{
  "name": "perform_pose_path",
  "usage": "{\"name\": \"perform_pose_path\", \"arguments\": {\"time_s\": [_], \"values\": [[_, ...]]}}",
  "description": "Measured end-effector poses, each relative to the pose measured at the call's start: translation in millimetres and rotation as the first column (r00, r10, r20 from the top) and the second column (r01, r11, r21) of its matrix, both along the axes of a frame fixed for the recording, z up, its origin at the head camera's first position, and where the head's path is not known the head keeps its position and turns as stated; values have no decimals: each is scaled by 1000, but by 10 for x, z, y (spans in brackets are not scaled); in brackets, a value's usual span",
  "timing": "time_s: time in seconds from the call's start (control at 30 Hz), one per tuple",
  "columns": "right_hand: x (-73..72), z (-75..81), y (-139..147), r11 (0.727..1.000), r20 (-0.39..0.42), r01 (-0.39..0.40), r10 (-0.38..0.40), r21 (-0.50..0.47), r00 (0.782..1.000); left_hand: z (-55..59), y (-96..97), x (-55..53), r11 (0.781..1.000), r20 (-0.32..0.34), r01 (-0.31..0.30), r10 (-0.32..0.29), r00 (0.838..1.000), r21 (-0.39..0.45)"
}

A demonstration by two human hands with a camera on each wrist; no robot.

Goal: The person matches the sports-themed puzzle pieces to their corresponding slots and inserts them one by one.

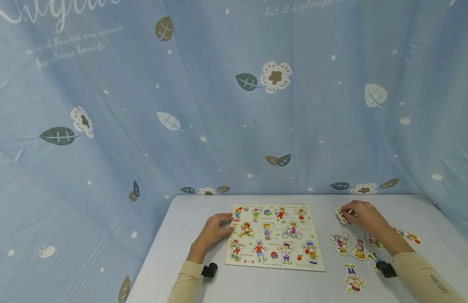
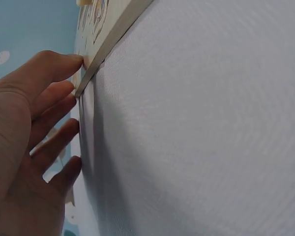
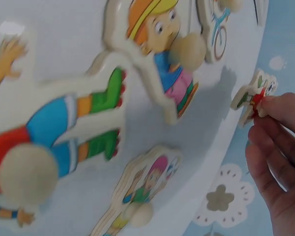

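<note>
Between the thumb and fingers of my right hand [image 1: 364,214] is a small wooden puzzle piece [image 3: 248,101] showing a figure in red. That hand is raised just above the table's far right part. My left hand [image 1: 215,227] is at the left edge of a wooden puzzle board [image 1: 256,233] printed with sports figures. In the left wrist view, the thumb [image 2: 71,60] touches the board's edge, and the other fingers are loosely spread beside its corner. Below the right hand lie a bicycle piece [image 1: 340,243] and a piece with a figure in a cap [image 3: 162,54].
More loose knobbed pieces lie on the white table [image 1: 287,288]: a roller skater [image 3: 64,123], an upside-down figure [image 1: 354,280] and a figure with an orange ball [image 1: 408,235]. The right forearm passes over some of them. Behind the table hangs a blue patterned curtain [image 1: 218,139].
</note>
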State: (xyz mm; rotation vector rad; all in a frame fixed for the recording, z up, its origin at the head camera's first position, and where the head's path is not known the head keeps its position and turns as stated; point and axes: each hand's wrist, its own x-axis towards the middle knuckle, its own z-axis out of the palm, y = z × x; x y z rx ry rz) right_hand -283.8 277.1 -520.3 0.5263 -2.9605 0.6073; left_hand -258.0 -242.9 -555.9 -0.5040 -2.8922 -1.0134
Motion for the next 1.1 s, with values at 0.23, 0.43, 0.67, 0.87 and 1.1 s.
{"name": "perform_pose_path", "arguments": {"time_s": [0.23, 0.43, 0.67, 0.87, 1.1], "values": [[-55, 0, -203, 1000, -2, -19, 19, 17, 1000, 21, 8, -13, 1000, 15, 5, -5, 1000, -5], [-115, 23, -444, 998, -53, -67, 68, 22, 996, 27, 1, -15, 1000, 15, 2, -2, 1000, -12], [-151, 84, -805, 994, -73, -107, 108, 21, 991, 30, 9, 21, 1000, 6, 18, -18, 1000, -12], [-226, 82, -1079, 984, -107, -176, 175, 7, 979, 19, 0, 17, 1000, -6, 13, -13, 1000, 1], [-240, 59, -1299, 980, -72, -198, 197, -4, 978, -3, -13, 14, 999, 9, 17, -18, 1000, 32]]}}
